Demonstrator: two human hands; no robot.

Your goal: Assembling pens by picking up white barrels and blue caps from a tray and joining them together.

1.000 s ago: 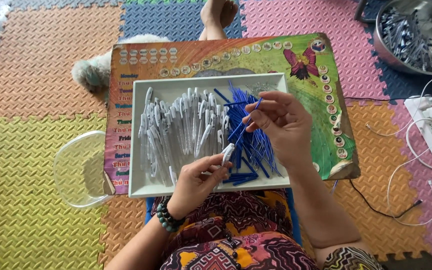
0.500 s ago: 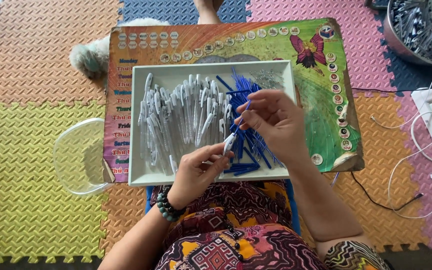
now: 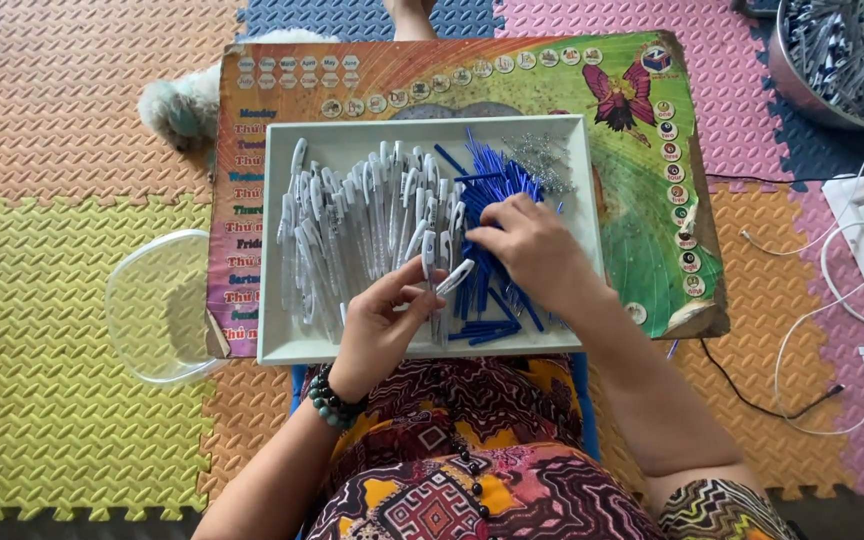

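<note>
Over the board (image 3: 652,200) and white tray (image 3: 277,345), we keep our left hand (image 3: 382,325) pinching the white barrel (image 3: 452,278) steady at the tray's middle while our right hand (image 3: 532,250), fingers curled down, picks one blue refill (image 3: 497,175) cleanly.

White pens (image 3: 352,230) (blue refills (image 3: 497,200))
</note>
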